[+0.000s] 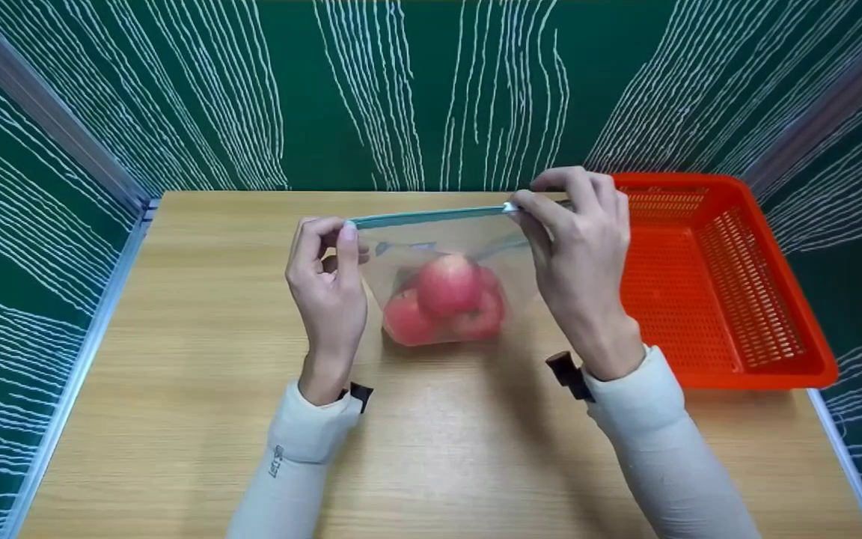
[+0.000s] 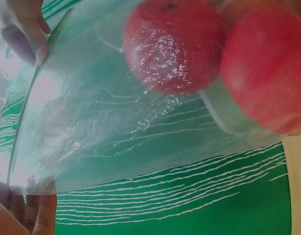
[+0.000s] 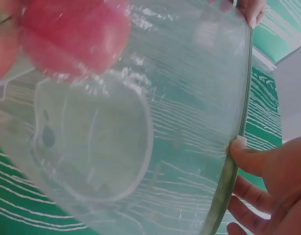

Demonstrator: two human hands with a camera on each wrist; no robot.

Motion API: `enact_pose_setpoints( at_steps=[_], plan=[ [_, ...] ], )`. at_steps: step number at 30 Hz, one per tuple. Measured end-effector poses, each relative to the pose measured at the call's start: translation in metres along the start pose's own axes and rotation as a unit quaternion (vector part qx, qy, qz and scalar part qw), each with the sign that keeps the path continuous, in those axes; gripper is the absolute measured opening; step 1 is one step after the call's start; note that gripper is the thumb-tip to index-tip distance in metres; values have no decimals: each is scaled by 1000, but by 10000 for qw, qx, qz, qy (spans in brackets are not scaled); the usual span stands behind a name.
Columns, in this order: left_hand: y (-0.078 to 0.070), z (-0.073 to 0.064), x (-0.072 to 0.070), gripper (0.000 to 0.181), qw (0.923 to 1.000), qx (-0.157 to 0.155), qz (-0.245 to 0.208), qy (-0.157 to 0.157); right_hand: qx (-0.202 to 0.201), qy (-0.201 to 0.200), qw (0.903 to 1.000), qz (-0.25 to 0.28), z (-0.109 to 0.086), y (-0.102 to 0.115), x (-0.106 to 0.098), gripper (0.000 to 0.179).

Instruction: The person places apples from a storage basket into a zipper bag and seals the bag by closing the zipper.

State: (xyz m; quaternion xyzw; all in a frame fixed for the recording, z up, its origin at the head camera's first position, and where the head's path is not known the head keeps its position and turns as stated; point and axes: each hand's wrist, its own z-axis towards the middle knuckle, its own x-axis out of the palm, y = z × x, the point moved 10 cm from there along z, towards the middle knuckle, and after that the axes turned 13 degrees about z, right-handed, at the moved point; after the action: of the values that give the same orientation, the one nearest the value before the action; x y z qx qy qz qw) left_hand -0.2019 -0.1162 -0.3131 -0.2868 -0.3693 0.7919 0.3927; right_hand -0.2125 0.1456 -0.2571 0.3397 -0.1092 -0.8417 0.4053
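Note:
A clear zip bag [image 1: 431, 232] with a green zip strip along its top stands on the table, several red apples [image 1: 449, 284] in its bottom. My left hand [image 1: 330, 284] pinches the strip's left end between thumb and fingers. Toward the other end, my right hand [image 1: 581, 239] pinches the small white slider [image 3: 241, 142] on the strip with thumb and forefinger. In the right wrist view part of the strip runs on past the slider, beside the other fingers. Through the film in the left wrist view the apples [image 2: 174, 46] show close up.
An orange plastic basket [image 1: 700, 299] with slotted sides stands at the table's right, just beyond my right hand. Wood-grain table top [image 1: 214, 359] spreads to the left and front. Green panels [image 1: 431, 97] with white wavy lines rise behind and at both sides.

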Motion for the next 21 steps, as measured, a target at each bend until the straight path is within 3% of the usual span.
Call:
enact_pose_setpoints(
  at_steps=[21],
  plan=[
    [7,0,-6,11,9999,-117,-33,-123,200,-185,9996,-16,-7,-23,-25,18]
  ],
)
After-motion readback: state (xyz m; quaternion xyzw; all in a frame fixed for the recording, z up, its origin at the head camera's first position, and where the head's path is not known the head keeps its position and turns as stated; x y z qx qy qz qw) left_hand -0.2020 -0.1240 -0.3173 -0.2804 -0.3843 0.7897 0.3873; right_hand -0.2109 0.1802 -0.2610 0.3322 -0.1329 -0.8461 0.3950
